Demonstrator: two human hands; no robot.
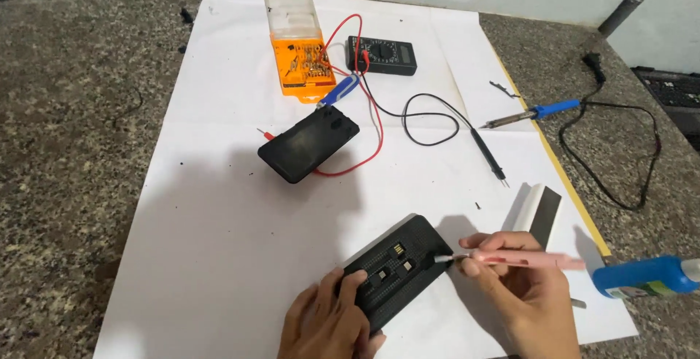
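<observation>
My left hand [326,324] presses down on the near end of a black rectangular device shell [399,265] that lies on the white paper sheet [219,242], its inner side with small ports facing up. My right hand [522,286] grips a thin pink brush-like tool [521,259], whose pale tip touches the right edge of the shell. A second black cover piece [309,142] rests further up the sheet.
An orange bit case [299,52] with a clear lid, a blue-handled screwdriver [340,90], a black multimeter [381,55] with red and black leads, a blue-handled soldering iron [532,114], a blue bottle [645,277] and a white-grey strip [538,211] lie around on the stone counter.
</observation>
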